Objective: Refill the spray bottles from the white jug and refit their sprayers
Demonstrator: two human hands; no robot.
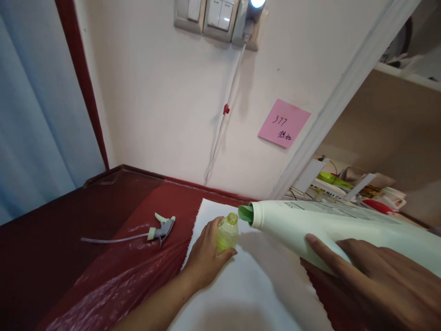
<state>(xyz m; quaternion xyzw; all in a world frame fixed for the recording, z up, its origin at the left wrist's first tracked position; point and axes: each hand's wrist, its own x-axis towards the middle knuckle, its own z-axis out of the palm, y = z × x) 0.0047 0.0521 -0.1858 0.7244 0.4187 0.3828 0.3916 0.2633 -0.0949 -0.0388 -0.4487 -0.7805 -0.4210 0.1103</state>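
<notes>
My left hand (206,250) is wrapped round a small translucent yellow-green spray bottle (227,233) with its top off. The bottle stands upright over a white sheet (248,285). In my right hand (372,271) is a large pale green detergent jug (310,225), tipped nearly level. Its green pouring spout (245,213) is right beside the small bottle's open mouth, with a thin clear stream between them. A grey and pale green trigger sprayer head (161,230) with a long dip tube lies to the left of my left hand.
A red plastic-covered table (148,197) meets the white wall behind. A white cable (220,128) hangs from the wall socket beside a pink note (284,123). Shelves with assorted goods (344,184) stand at right; a blue curtain (34,105) hangs at left.
</notes>
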